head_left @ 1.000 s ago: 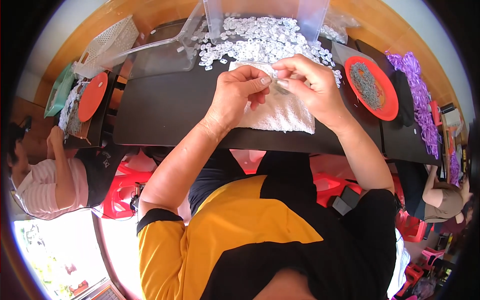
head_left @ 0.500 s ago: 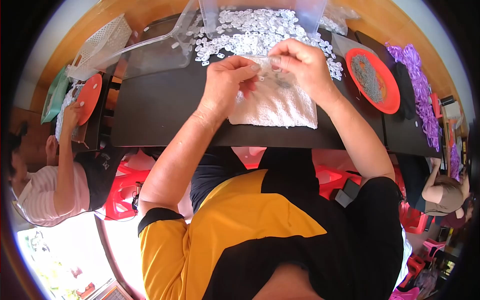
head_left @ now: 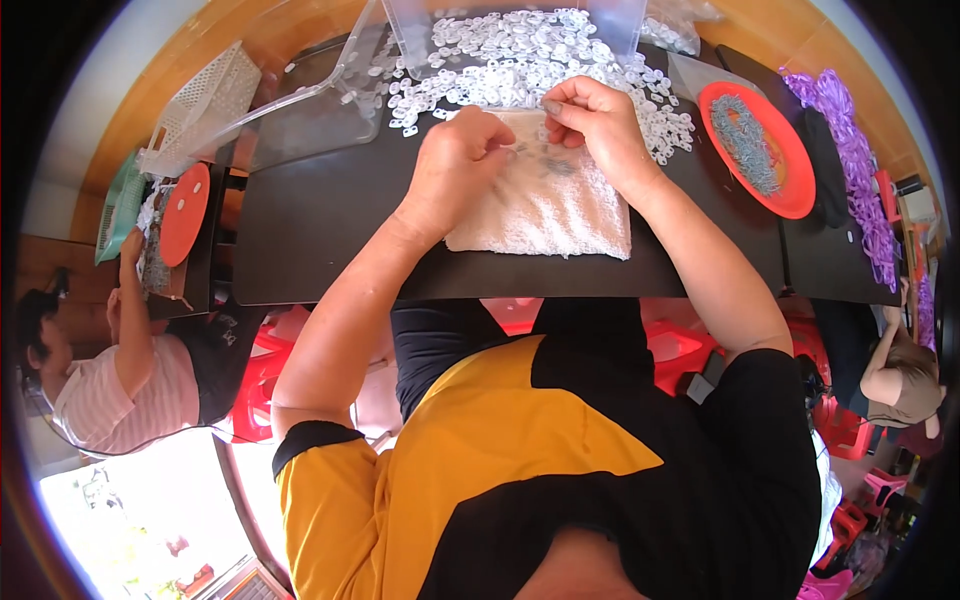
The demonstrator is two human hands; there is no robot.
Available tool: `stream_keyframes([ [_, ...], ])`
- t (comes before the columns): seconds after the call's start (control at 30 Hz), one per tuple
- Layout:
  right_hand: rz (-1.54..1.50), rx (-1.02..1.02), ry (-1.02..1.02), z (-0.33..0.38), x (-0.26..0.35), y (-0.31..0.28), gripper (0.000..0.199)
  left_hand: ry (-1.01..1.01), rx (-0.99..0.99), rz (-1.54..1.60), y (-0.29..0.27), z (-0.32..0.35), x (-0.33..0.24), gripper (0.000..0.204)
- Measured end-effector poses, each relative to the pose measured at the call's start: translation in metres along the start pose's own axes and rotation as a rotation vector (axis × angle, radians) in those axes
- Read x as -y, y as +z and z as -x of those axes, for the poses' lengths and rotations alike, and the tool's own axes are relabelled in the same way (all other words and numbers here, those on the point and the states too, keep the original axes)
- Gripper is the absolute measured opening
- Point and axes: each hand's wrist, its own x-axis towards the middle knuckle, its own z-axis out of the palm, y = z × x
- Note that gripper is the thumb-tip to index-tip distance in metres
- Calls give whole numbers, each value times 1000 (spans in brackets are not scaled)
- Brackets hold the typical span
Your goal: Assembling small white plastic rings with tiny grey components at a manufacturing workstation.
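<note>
A folded white towel (head_left: 545, 225) lies on the dark table in front of me. Over its left side is my left hand (head_left: 460, 165), its back up and its fingers curled inward; whatever they hold is hidden. My right hand (head_left: 600, 125) hovers over the towel's far right part, thumb and fingertips pinched together. Anything in that pinch is too small to name. Small dark grey pieces (head_left: 545, 165) rest on the towel between the hands. Just beyond them spreads a heap of small white oval plastic pieces with holes (head_left: 520, 80).
A clear plastic bin (head_left: 410, 45) stands behind the heap, with a clear lid or tray (head_left: 315, 130) to its left. Thin metal pins fill part of a red plate (head_left: 795, 190) at right. Purple ribbon (head_left: 850, 170) lies farther right. Co-workers sit on both sides, near a red plate (head_left: 185, 225) at left.
My hands have come apart from their meeting point above the towel. The left has turned with its back up; the right stays pinched. The left co-worker's hand has moved off the red plate.
</note>
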Motion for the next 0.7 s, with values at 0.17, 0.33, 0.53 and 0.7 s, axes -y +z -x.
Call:
stream_keyframes([
  [0.17,-52,19,-71,5,-6,1,6,102,128,-345,5,-9,0,10],
  [0.33,-5,11,-215,13,8,1,6,-291,30,302,0,-10,-11,8],
  [0.53,-20,-74,-390,22,25,14,6,-404,1,817,3,-13,-38,14],
  [0.7,-10,-43,-380,26,32,16,3,-280,-73,885,9,-11,-50,21],
])
